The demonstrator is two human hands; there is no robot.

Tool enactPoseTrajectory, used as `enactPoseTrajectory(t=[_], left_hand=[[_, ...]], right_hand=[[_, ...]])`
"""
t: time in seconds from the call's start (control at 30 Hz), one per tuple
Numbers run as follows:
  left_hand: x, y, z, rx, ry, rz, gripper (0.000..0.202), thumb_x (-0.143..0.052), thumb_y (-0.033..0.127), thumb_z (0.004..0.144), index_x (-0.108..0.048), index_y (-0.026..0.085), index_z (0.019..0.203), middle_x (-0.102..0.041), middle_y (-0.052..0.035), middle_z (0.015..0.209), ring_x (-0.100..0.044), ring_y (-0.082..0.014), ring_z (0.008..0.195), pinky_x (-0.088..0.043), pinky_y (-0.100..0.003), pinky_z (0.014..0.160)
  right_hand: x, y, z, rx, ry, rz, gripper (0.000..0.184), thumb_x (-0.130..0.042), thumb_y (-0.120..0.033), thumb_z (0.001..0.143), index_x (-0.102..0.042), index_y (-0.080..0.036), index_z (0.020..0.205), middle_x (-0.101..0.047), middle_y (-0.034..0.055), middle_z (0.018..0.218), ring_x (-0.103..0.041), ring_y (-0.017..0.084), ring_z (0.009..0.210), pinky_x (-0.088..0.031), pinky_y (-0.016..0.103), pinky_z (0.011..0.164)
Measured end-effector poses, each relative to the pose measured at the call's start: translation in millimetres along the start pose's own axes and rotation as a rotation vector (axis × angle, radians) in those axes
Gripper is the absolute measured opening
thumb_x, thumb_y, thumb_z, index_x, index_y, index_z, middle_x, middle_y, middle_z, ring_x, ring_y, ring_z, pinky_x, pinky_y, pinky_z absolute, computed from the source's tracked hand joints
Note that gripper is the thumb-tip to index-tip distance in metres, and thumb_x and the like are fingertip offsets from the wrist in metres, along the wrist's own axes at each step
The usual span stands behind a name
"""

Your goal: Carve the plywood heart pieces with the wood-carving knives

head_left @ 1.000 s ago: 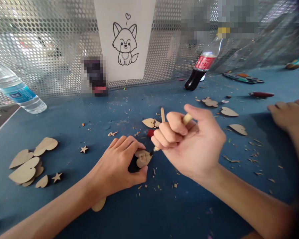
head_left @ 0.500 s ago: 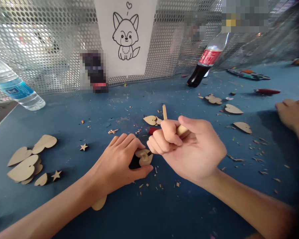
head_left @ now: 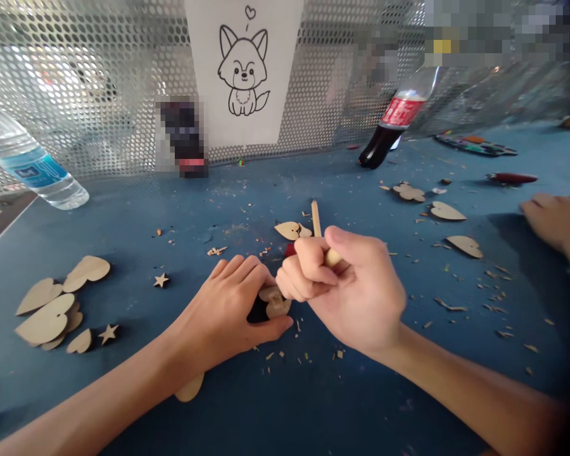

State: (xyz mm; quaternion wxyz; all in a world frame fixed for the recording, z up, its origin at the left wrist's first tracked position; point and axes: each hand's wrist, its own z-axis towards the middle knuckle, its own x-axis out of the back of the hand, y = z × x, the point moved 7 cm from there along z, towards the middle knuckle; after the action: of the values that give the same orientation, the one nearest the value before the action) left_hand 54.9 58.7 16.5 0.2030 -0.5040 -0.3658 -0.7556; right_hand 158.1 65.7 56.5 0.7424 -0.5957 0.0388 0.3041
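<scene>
My left hand [head_left: 232, 303] rests on the blue table with its thumb and fingers closed around a small wooden cutout [head_left: 277, 306] with rounded lobes. A shallow cut or recess shows on the cutout's face. My right hand [head_left: 349, 285] is wrapped in a fist round a wooden-handled carving tool [head_left: 332, 257]. Only the pale handle end shows; its working end is hidden behind my fingers, right beside the cutout. Just beyond my right fist lie a thin wooden stick [head_left: 316, 218], a wooden heart [head_left: 287, 230] and something red [head_left: 290, 250], partly covered.
Wooden hearts [head_left: 45, 320] and a star [head_left: 109, 334] lie at left, near a water bottle [head_left: 42, 171]. A cola bottle [head_left: 392, 133] stands behind. More cutouts [head_left: 464, 246] and shavings lie right, beside another person's hand [head_left: 558, 218]. A fox drawing [head_left: 247, 76] hangs on the mesh.
My right hand has moved a little to the left with the tool, closer to the cutout, and now hides the dark tip. My left hand stays in place.
</scene>
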Motion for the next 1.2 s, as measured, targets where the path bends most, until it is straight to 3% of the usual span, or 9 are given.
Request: enactPoseTrajectory(t=[0.2, 0.33, 0.57, 0.73, 1.0, 1.2], left_hand=[[1.1, 3.3, 0.7, -0.015, -0.005, -0.004, 0.027, -0.069, 0.039, 0.083, -0.050, 0.021, 0.084, -0.055, 0.0004, 0.085, -0.049, -0.0200, 0.080, -0.039, -0.035, 0.073], [1.8, 7.8, -0.7, -0.061, -0.034, -0.118, 0.017, -0.068, 0.031, 0.089, -0.056, 0.021, 0.096, -0.055, -0.0019, 0.094, -0.049, -0.0199, 0.087, -0.042, -0.034, 0.078], [-0.5, 3.2, -1.4, -0.057, -0.059, -0.183, 0.021, -0.067, 0.034, 0.092, -0.063, 0.022, 0.109, -0.052, -0.0033, 0.094, -0.049, -0.0200, 0.088, -0.047, -0.034, 0.078], [-1.0, 3.3, -1.1, -0.056, -0.058, -0.199, 0.019, -0.068, 0.034, 0.092, -0.064, 0.022, 0.105, -0.052, -0.0030, 0.093, -0.049, -0.0197, 0.087, -0.047, -0.033, 0.076], [-1.9, 2.1, -0.2, -0.030, -0.088, -0.237, 0.017, -0.071, 0.030, 0.090, -0.061, 0.020, 0.101, -0.052, -0.0028, 0.094, -0.050, -0.0206, 0.089, -0.047, -0.035, 0.079], [-0.7, -2.2, -0.6, 0.022, -0.076, -0.322, 0.029, -0.076, 0.028, 0.085, -0.061, 0.024, 0.109, -0.053, -0.0008, 0.093, -0.052, -0.0194, 0.089, -0.048, -0.034, 0.080]], right_hand=[[7.6, 10.3, 2.4, -0.051, 0.105, 0.096, 0.053, -0.047, -0.051, 0.085, -0.019, -0.023, 0.050, -0.010, -0.0080, 0.044, -0.010, 0.008, 0.040, -0.016, 0.027, 0.042], [20.4, 11.4, -0.2, -0.034, 0.200, 0.206, 0.049, -0.046, -0.048, 0.080, -0.017, -0.022, 0.050, -0.007, -0.0080, 0.043, -0.007, 0.008, 0.040, -0.016, 0.028, 0.041], [41.1, 20.1, -4.4, -0.082, 0.352, 0.304, 0.056, -0.043, -0.059, 0.084, -0.017, -0.023, 0.050, -0.006, -0.0080, 0.044, -0.006, 0.009, 0.039, -0.018, 0.028, 0.039], [48.0, 23.2, -5.4, -0.090, 0.358, 0.323, 0.052, -0.049, -0.051, 0.079, -0.017, -0.023, 0.050, -0.006, -0.0079, 0.045, -0.008, 0.009, 0.039, -0.020, 0.028, 0.039], [53.1, 26.6, -2.4, -0.181, 0.367, 0.406, 0.041, -0.043, -0.040, 0.073, -0.015, -0.022, 0.049, -0.008, -0.0062, 0.043, -0.009, 0.010, 0.039, -0.017, 0.029, 0.041], [35.5, 10.5, 0.1, -0.135, 0.182, 0.341, 0.044, -0.044, -0.042, 0.074, -0.015, -0.022, 0.049, -0.007, -0.0060, 0.044, -0.011, 0.011, 0.041, -0.018, 0.031, 0.044]])
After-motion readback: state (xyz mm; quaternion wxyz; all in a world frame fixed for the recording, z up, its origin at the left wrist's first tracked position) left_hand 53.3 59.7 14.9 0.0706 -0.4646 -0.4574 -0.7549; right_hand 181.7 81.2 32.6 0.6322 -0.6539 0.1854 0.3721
